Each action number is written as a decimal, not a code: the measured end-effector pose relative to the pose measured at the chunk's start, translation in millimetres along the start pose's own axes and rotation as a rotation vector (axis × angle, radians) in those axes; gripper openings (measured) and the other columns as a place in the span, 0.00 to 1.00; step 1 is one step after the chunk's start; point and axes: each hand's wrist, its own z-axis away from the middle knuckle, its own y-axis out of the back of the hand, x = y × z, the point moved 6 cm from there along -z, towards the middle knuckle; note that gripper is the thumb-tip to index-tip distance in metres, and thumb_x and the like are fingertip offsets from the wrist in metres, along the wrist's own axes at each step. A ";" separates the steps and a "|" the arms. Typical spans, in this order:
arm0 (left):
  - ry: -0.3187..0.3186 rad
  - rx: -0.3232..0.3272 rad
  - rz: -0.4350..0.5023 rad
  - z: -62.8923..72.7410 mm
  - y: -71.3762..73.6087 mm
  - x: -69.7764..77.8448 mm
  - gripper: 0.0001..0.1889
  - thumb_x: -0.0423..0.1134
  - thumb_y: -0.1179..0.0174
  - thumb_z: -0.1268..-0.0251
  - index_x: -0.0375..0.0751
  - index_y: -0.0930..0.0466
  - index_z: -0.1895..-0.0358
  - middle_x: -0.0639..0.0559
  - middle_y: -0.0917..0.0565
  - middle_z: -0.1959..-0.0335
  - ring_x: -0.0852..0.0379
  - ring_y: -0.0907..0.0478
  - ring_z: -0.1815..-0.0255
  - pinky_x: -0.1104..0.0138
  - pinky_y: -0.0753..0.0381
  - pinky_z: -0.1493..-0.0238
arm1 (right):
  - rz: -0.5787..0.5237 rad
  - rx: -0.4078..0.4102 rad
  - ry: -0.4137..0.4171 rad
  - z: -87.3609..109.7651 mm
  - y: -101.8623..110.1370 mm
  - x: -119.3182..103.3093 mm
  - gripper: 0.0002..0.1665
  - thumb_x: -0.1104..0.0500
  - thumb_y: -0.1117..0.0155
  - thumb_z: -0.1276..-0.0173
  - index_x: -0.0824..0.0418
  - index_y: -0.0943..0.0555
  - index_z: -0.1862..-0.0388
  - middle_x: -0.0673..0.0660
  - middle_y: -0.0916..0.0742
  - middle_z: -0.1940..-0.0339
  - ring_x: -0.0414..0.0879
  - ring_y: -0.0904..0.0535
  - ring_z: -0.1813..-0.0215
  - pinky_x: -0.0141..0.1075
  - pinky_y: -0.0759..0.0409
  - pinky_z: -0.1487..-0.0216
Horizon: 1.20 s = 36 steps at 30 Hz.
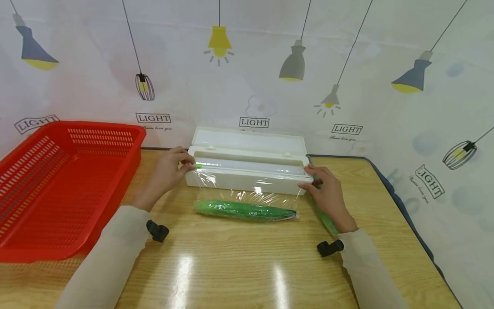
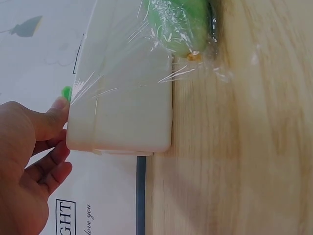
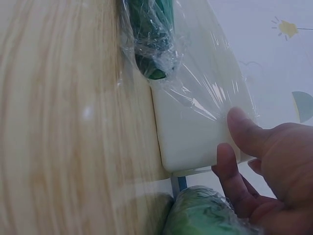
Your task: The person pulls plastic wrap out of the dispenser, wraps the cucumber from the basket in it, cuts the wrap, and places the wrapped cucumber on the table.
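A white cling film box stands on the table with its lid raised and a roll of film inside. Clear film stretches from its front edge to a cucumber wrapped in film. At the box's left end, my left hand pinches a small green slide cutter, thumb against it. My right hand grips the box's right end, its thumb over the film-covered edge. Partly hidden behind that hand lies a second wrapped cucumber.
A red perforated plastic basket sits on the left of the wooden table. Behind the table hangs a white cloth printed with lamps.
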 end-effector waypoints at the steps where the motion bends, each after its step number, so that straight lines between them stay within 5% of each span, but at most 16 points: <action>1: 0.003 -0.002 0.000 0.2 0.1 0.0 0.03 0.28 0.34 0.42 0.32 0.16 0.65 0.44 0.22 0.65 0.48 0.26 0.62 0.57 0.24 0.58 | -0.002 0.002 0.003 0.2 0.0 0.1 0.28 0.64 0.25 0.48 0.67 0.20 0.47 0.61 0.19 0.46 0.51 0.18 0.70 0.20 0.27 0.70; 12: -0.021 0.016 0.031 0.6 3.2 -4.6 0.02 0.26 0.34 0.44 0.32 0.16 0.67 0.44 0.21 0.66 0.47 0.24 0.63 0.55 0.21 0.56 | -0.012 -0.001 -0.001 0.3 -1.1 1.4 0.28 0.64 0.25 0.47 0.66 0.20 0.46 0.60 0.20 0.45 0.51 0.19 0.70 0.19 0.28 0.71; 29: 0.072 -0.019 0.005 1.3 3.9 -10.8 0.05 0.26 0.35 0.42 0.31 0.15 0.62 0.42 0.20 0.64 0.46 0.26 0.62 0.55 0.21 0.56 | -0.003 0.011 0.010 0.6 -0.2 1.0 0.28 0.64 0.24 0.48 0.66 0.19 0.47 0.60 0.19 0.46 0.51 0.19 0.71 0.19 0.28 0.70; 36: 0.083 0.026 -0.015 3.2 6.4 -15.8 0.05 0.27 0.35 0.42 0.30 0.15 0.63 0.40 0.19 0.64 0.45 0.25 0.65 0.55 0.21 0.60 | -0.001 0.009 0.006 0.6 0.7 3.1 0.28 0.64 0.25 0.48 0.66 0.19 0.46 0.60 0.19 0.45 0.51 0.19 0.70 0.20 0.27 0.70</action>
